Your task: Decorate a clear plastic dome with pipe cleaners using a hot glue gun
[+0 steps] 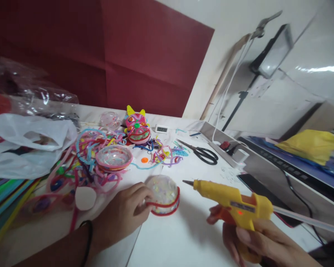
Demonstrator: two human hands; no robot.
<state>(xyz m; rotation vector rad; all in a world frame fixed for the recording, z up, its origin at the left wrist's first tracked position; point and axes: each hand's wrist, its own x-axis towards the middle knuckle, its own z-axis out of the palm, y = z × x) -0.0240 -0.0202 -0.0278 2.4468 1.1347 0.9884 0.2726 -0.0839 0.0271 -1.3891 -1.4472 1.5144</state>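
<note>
My left hand (130,207) pinches the near left edge of a clear plastic dome (161,188) with a red pipe cleaner (167,211) running round its rim. The dome is on the white tabletop, and pale specks show through it. My right hand (250,241) is wrapped round the handle of a yellow hot glue gun (231,194), its nozzle pointing left, a little to the right of the dome and apart from it. A glue stick (308,218) sticks out of the gun's back, and a small red light glows on its side.
Pipe cleaners (86,148) lie heaped at left round a pink-rimmed bowl (114,157). Behind stand a colourful figure with yellow ears (136,124) and a small digital display (161,129). Black scissors (200,152) and a dark phone (267,196) lie at right. A white plastic bag (28,148) is at far left.
</note>
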